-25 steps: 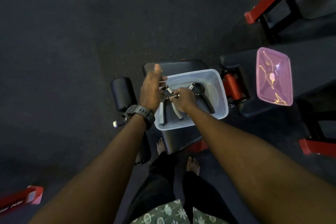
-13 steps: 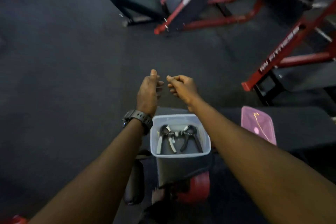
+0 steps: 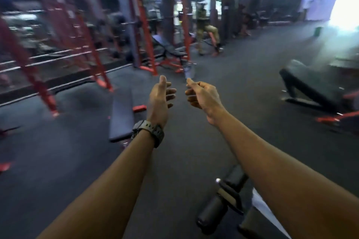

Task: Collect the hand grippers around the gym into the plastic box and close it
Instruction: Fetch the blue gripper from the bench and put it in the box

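Note:
My left hand (image 3: pixel 160 96), with a black watch on its wrist, and my right hand (image 3: pixel 203 95) are raised side by side in front of me, fingers loosely curled and apart, holding nothing. A pale sliver, possibly the clear plastic box's edge (image 3: pixel 266 211), shows at the bottom right under my right forearm. The hand grippers and the pink lid are out of view. The picture is blurred by head motion.
A black flat bench (image 3: pixel 121 116) lies on the dark floor left of my hands. Red squat racks (image 3: pixel 143 25) stand behind it. An inclined bench (image 3: pixel 308 85) sits at right. A padded roller (image 3: pixel 213 207) is below. A person (image 3: pixel 206 31) exercises far ahead.
My view has swung up from the box to the gym floor. My right hand let go of the hand grippers in the box, and both hands rose empty.

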### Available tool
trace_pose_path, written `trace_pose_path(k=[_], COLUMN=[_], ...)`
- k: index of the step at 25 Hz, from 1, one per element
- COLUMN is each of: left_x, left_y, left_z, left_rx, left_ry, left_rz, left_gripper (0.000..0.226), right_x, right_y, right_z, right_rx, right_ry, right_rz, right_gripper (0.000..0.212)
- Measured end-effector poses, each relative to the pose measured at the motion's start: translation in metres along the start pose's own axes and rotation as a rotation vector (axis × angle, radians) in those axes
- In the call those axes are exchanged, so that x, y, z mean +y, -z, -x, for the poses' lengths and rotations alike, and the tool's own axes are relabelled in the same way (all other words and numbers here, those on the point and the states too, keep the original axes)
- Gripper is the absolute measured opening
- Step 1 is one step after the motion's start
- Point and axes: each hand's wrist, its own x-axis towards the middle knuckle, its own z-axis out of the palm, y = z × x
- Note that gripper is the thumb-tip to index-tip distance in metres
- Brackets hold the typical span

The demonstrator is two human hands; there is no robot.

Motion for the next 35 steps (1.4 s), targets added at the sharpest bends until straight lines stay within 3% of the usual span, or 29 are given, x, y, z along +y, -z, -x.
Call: trace_pose_path(k=[4,8,14,18,24,29,35], left_x=[0.032,0.057,0.079,0.100,0.136,0.151,0.145], left_y=[0.160,0.321,0.488,0.567,0.640,0.682,0.737], left_z=[0.038,0.126,0.290,0.397,0.490,0.493,0.433], left_rx=[0.292,0.583,0.939,1.161,1.335,1.395,1.421], left_ry=[-0.062,-0.058,-0.024,-0.008,-0.003,-0.043,-0.069], left_rz=[-0.034,-0.093,-0.145,-0.199,-0.248,-0.260,-0.284], left_gripper=[0.056,0.055,0.069,0.067,0.067,0.063,0.070], right_x=[-0.016,-0.013,0.000,-0.007,-0.022,-0.028,-0.023], right_y=[-0.160,-0.314,-0.467,-0.535,-0.613,-0.669,-0.733], right_z=[0.046,0.139,0.313,0.425,0.501,0.505,0.458], right_rx=[-0.304,-0.582,-0.865,-1.035,-1.168,-1.232,-1.266], right_ry=[0.022,-0.018,-0.134,-0.178,-0.143,-0.104,-0.088], right_rz=[-0.062,-0.096,-0.124,-0.118,-0.105,-0.122,-0.102], right_gripper=[0.034,0.031,0.036,0.040,0.042,0.042,0.053])
